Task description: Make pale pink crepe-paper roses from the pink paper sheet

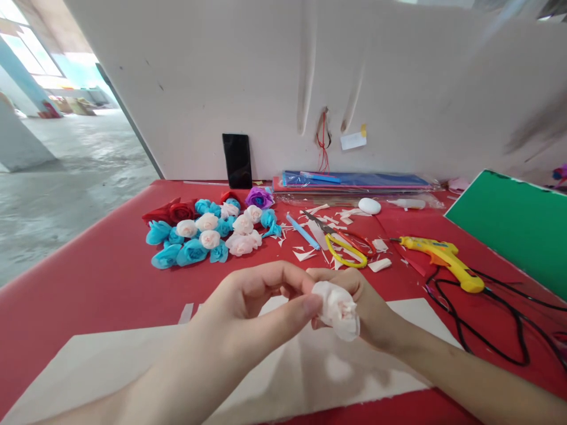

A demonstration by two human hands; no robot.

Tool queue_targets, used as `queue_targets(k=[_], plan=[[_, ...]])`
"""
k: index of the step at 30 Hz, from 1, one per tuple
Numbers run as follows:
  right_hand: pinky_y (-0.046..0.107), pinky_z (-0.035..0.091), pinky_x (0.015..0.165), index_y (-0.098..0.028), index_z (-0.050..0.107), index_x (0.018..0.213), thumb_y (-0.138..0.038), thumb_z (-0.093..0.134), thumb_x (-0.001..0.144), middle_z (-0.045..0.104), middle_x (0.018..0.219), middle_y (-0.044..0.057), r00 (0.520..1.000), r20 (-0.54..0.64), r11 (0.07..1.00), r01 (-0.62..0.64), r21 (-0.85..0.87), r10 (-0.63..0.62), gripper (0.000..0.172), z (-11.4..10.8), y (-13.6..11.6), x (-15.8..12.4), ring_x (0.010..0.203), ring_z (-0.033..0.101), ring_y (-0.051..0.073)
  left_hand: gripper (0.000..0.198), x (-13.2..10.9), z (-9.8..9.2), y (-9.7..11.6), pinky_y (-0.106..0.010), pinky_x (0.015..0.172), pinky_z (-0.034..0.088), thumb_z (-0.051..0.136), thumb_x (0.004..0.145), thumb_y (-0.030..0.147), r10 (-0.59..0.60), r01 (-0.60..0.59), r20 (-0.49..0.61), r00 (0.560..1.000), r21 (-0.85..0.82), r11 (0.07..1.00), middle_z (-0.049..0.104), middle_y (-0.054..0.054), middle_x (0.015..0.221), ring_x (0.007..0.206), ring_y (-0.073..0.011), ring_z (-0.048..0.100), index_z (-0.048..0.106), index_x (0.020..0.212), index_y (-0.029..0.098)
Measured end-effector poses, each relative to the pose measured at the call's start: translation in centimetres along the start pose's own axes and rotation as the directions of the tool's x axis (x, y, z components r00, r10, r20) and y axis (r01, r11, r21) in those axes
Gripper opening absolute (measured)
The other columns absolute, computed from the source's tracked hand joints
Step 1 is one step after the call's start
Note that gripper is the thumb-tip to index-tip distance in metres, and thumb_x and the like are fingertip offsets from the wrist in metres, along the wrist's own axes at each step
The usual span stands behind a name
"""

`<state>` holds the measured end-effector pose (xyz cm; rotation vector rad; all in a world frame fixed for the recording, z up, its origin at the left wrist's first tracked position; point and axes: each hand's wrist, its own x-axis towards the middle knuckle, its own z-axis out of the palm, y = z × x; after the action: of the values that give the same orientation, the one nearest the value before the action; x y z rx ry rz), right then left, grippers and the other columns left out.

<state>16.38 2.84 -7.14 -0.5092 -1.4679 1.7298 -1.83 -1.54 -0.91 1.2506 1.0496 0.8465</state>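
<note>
A pale pink paper flower is held up above a sheet of off-white paper. My left hand pinches the flower's edge between thumb and forefinger. Behind the flower, my right hand is closed around its base, with the fingertips mostly hidden. Beyond the hands lie yellow-and-red-handled scissors, a blue pen-like stick and white paper scraps. Finished-looking blue flowers and pale pink flowers are clustered at the left.
A yellow glue gun with a black cord lies at the right, near a green board. A black phone leans on the white panel. Plastic-wrapped sheets lie along the back of the red table.
</note>
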Motion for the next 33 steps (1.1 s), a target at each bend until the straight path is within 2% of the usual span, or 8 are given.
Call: queue_targets(k=[4, 11, 14, 18, 23, 27, 30, 33], plan=[[0.030, 0.052, 0.077, -0.018, 0.067, 0.053, -0.042, 0.088, 0.073, 0.053, 0.066, -0.003, 0.999, -0.033, 0.999, 0.042, -0.021, -0.043, 0.038, -0.2, 0.4, -0.1, 0.069, 0.056, 0.013, 0.020, 0.1, 0.1, 0.2, -0.032, 0.071, 0.044, 0.071, 0.080, 0.044, -0.033, 0.036, -0.041, 0.999, 0.063, 0.997, 0.069, 0.002, 0.074, 0.081, -0.0224, 0.062, 0.069, 0.073, 0.024], [0.028, 0.051, 0.076, -0.019, 0.071, 0.059, -0.030, 0.086, 0.078, 0.058, 0.071, -0.003, 0.999, -0.017, 0.999, 0.039, -0.007, -0.039, 0.026, -0.2, 0.3, -0.2, 0.068, 0.055, 0.011, 0.010, 0.2, 0.5, 0.3, -0.028, 0.064, 0.040, 0.067, 0.076, 0.031, -0.001, 0.002, -0.028, 1.000, 0.058, 0.998, 0.064, 0.003, 0.071, 0.072, -0.0170, 0.056, 0.065, 0.070, 0.022], [0.028, 0.052, 0.076, -0.018, 0.073, 0.063, -0.032, 0.086, 0.077, 0.060, 0.074, -0.002, 1.000, 0.005, 1.000, 0.001, 0.021, -0.001, 0.024, -0.3, 0.3, -0.1, 0.070, 0.057, 0.012, 0.009, 0.2, 0.5, 0.1, -0.027, 0.066, 0.041, 0.068, 0.079, 0.029, -0.018, 0.018, 0.010, 1.000, -0.009, 1.000, 0.064, 0.003, 0.076, 0.077, -0.0170, 0.056, 0.064, 0.075, 0.023], [0.028, 0.053, 0.070, -0.017, 0.070, 0.060, -0.039, 0.085, 0.077, 0.063, 0.076, 0.000, 0.997, 0.050, 0.996, -0.056, 0.070, 0.052, 0.032, -0.5, 0.5, -0.1, 0.070, 0.060, 0.013, 0.008, 0.0, 0.4, 0.0, -0.026, 0.071, 0.043, 0.068, 0.083, 0.026, 0.019, -0.010, 0.085, 0.996, -0.102, 0.995, 0.063, 0.004, 0.079, 0.081, -0.0166, 0.055, 0.063, 0.077, 0.023], [0.029, 0.056, 0.066, -0.018, 0.056, 0.048, -0.047, 0.088, 0.068, 0.053, 0.057, -0.004, 0.987, 0.118, 0.984, -0.124, 0.129, 0.109, 0.047, -0.6, 1.0, 0.0, 0.057, 0.052, 0.012, 0.004, -0.1, 0.6, 0.3, -0.028, 0.077, 0.045, 0.071, 0.085, 0.023, 0.014, -0.001, 0.127, 0.992, -0.104, 0.995, 0.066, 0.004, 0.083, 0.086, -0.0171, 0.061, 0.069, 0.082, 0.024], [0.033, 0.059, 0.074, -0.018, 0.064, 0.055, -0.054, 0.087, 0.066, 0.061, 0.057, -0.002, 0.976, 0.138, 0.971, -0.187, 0.149, 0.167, 0.044, -0.4, 1.0, -0.1, 0.060, 0.061, 0.014, 0.005, -0.1, 0.3, 0.1, -0.027, 0.075, 0.045, 0.074, 0.083, 0.022, 0.012, 0.002, 0.117, 0.993, -0.117, 0.993, 0.066, 0.004, 0.082, 0.084, -0.0164, 0.061, 0.070, 0.081, 0.024], [0.033, 0.060, 0.077, -0.017, 0.071, 0.061, -0.049, 0.090, 0.064, 0.067, 0.060, 0.000, 0.969, 0.141, 0.961, -0.224, 0.163, 0.202, 0.037, -0.1, 0.7, -0.1, 0.064, 0.066, 0.015, 0.007, -0.3, 0.0, -0.4, -0.024, 0.078, 0.046, 0.077, 0.087, 0.030, 0.007, 0.027, 0.146, 0.989, -0.231, 0.973, 0.069, 0.005, 0.082, 0.085, -0.0151, 0.062, 0.073, 0.083, 0.026], [0.030, 0.060, 0.073, -0.016, 0.075, 0.064, -0.041, 0.092, 0.064, 0.069, 0.060, -0.001, 0.964, 0.145, 0.953, -0.246, 0.178, 0.222, 0.030, 0.0, 0.2, -0.1, 0.061, 0.065, 0.013, 0.017, -0.3, 0.1, -0.7, -0.022, 0.080, 0.047, 0.078, 0.088, 0.044, 0.003, 0.052, 0.171, 0.985, -0.317, 0.947, 0.072, 0.006, 0.079, 0.084, -0.0142, 0.063, 0.075, 0.083, 0.027]])
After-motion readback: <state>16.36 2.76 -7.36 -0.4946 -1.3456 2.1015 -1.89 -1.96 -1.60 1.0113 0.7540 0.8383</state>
